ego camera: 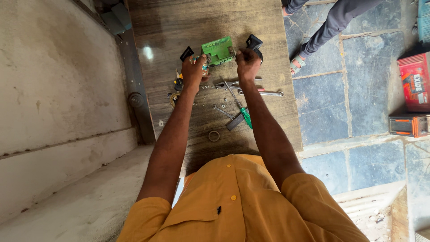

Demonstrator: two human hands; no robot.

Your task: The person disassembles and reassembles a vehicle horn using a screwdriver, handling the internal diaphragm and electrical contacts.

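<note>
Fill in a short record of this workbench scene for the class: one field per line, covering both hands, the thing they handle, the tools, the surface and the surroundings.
Left hand: left hand grips the left edge of the green circuit board
Right hand: right hand grips the board's right edge
Board: lifted, tilted over the wooden table
Tools: green-handled screwdriver, spanner
Small parts: ring, scattered screws
Surroundings: another person's legs on the stone floor, red box at right
</note>
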